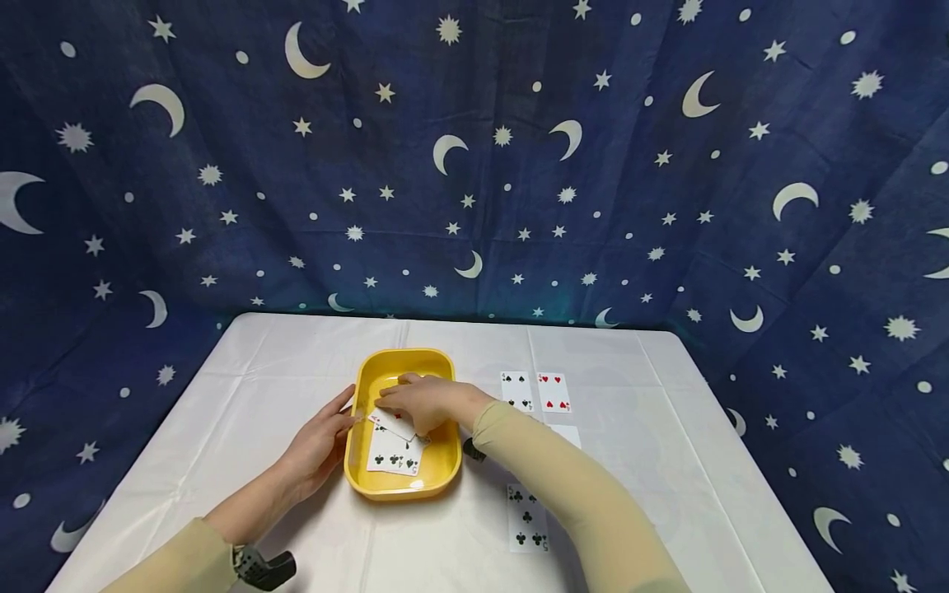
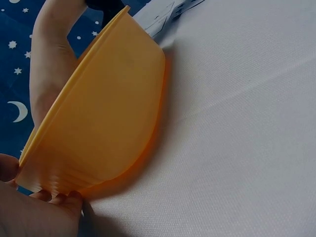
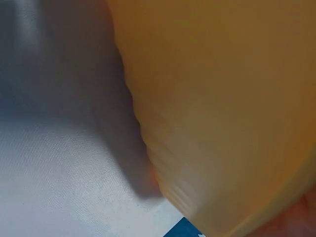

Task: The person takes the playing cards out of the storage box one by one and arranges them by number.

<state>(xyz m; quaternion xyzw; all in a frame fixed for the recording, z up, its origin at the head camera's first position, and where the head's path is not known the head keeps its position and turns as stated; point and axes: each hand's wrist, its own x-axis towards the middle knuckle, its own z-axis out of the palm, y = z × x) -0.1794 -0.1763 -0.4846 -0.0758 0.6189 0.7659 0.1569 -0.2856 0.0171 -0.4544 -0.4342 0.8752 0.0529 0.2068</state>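
Observation:
A yellow plastic tub (image 1: 404, 494) with rounded corners stands on the table, with several playing cards (image 1: 393, 461) lying loosely overlapped inside it. My left hand (image 1: 320, 445) holds the tub's left side; in the left wrist view the thumb is at the rim and the fingers (image 2: 59, 198) are against the outer wall. Over the far wall, my right hand (image 1: 430, 402) reaches down into the tub onto the cards, beside a card with a red mark (image 1: 396, 422). Whether it pinches a card is hidden. The right wrist view is filled mostly by the tub's outer wall (image 3: 222, 113).
Right of the tub, face-up cards lie on the white table (image 1: 296, 362): a four of spades (image 1: 516, 389), a four of hearts (image 1: 554, 393) and a five of clubs (image 1: 527, 519). Another card (image 1: 567, 434) is partly covered by the right sleeve. A starry blue cloth (image 1: 474, 222) hangs behind.

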